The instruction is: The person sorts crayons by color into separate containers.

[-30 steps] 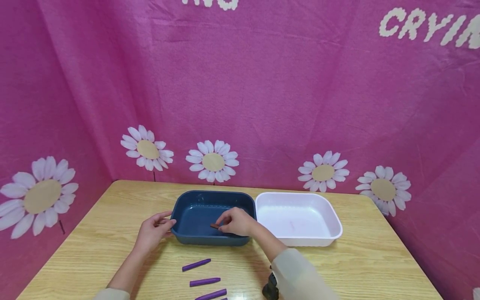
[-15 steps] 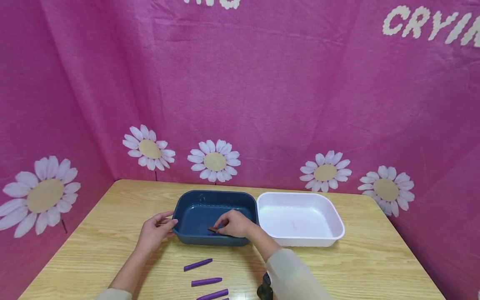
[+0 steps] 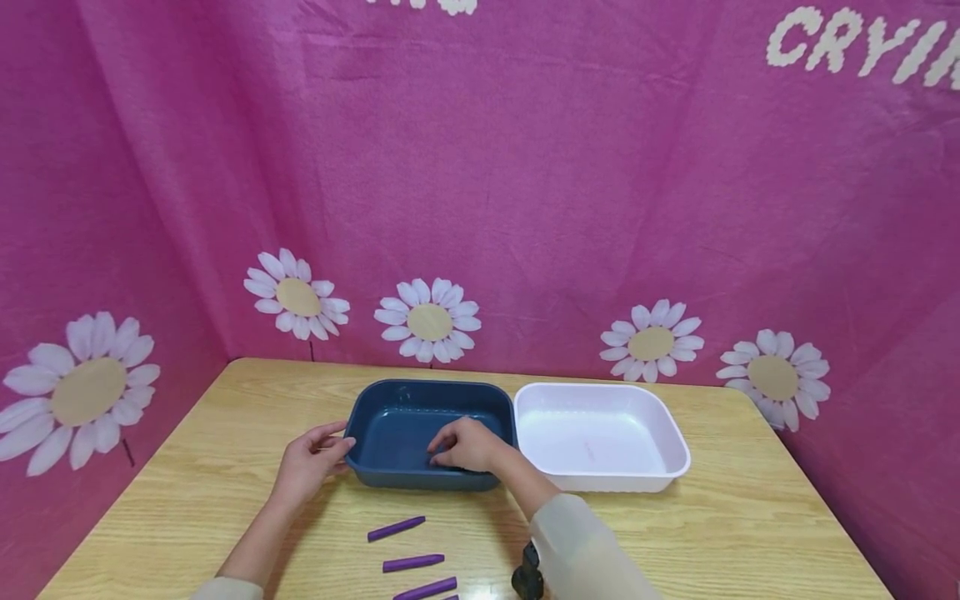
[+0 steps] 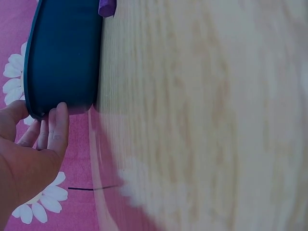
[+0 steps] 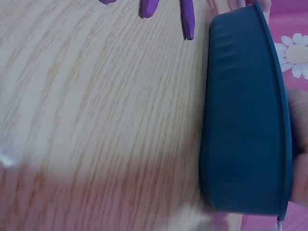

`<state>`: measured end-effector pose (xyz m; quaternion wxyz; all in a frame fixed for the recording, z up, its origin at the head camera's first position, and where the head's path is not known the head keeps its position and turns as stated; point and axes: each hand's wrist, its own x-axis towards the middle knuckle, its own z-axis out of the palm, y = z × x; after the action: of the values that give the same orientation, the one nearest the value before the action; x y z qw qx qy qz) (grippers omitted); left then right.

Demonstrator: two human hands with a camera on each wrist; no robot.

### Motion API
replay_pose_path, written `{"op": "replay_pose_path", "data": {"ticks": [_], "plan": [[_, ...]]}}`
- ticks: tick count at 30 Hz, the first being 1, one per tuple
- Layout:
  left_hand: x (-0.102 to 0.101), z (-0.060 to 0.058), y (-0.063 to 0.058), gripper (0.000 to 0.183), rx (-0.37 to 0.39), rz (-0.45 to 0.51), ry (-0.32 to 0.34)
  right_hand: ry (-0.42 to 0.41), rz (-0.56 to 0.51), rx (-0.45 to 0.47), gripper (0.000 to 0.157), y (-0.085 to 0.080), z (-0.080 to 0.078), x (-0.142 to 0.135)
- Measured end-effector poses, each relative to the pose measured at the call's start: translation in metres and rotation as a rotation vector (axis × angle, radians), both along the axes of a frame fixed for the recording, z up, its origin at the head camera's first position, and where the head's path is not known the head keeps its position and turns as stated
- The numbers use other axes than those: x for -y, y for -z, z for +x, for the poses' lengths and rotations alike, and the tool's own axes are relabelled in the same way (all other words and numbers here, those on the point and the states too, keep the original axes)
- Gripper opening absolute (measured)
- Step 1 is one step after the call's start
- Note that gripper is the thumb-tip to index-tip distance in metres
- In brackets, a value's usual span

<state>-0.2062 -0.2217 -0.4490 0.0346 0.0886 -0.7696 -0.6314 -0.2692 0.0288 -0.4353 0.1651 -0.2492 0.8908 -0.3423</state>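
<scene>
A dark blue plastic basin (image 3: 397, 433) stands on the table, and my left hand (image 3: 311, 458) holds its left end. In the left wrist view that hand's thumb (image 4: 17, 110) lies at the rim while the other fingers bear on the outer wall. My right hand (image 3: 468, 446) reaches down inside the basin near its front wall, fingers bent and pointing left. Cannot tell whether these fingers still hold anything; the front wall hides part of the hand in the right wrist view. Several purple crayons (image 3: 412, 563) lie in a column on the table before the basin.
A white plastic basin (image 3: 600, 483) stands right against the blue one's right side. A small black object (image 3: 528, 575) shows beside the right sleeve. Behind the wooden table (image 3: 750, 517) hangs a pink cloth (image 3: 540, 208) with printed daisies.
The small brown stick in the right fingers first shifted left and down toward the basin's floor, and is now out of sight. My left hand keeps its hold on the rim.
</scene>
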Motion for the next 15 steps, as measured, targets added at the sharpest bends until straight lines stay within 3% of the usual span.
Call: {"op": "replay_pose_path", "data": {"ticks": [15], "plan": [[-0.001, 0.001, -0.002, 0.043, 0.007, -0.049, 0.007, 0.013, -0.003, -0.058, 0.018, -0.024, 0.008, -0.015]]}}
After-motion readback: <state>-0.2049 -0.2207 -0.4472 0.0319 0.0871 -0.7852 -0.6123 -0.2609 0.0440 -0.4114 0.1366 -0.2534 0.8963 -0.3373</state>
